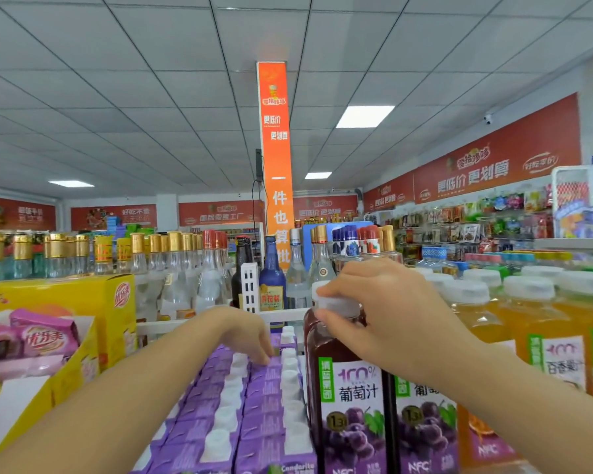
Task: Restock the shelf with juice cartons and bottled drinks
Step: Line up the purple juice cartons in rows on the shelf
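My right hand [367, 302] grips the white cap of a dark grape juice bottle [350, 405], which stands upright at the front of the shelf. A second grape juice bottle [421, 425] stands right of it, partly hidden by my forearm. My left hand [250, 336] reaches forward with its fingers bent down, touching the top of a purple juice carton [267, 374]. Rows of purple cartons [220, 415] with white caps run toward me below my left arm.
Orange juice bottles [548, 336] with white caps fill the shelf to the right. A yellow box [83, 302] of pink milk-tea cups sits at left. Clear liquor bottles [172, 265] with gold caps and a blue bottle [271, 278] stand behind. An orange pillar [276, 159] rises beyond.
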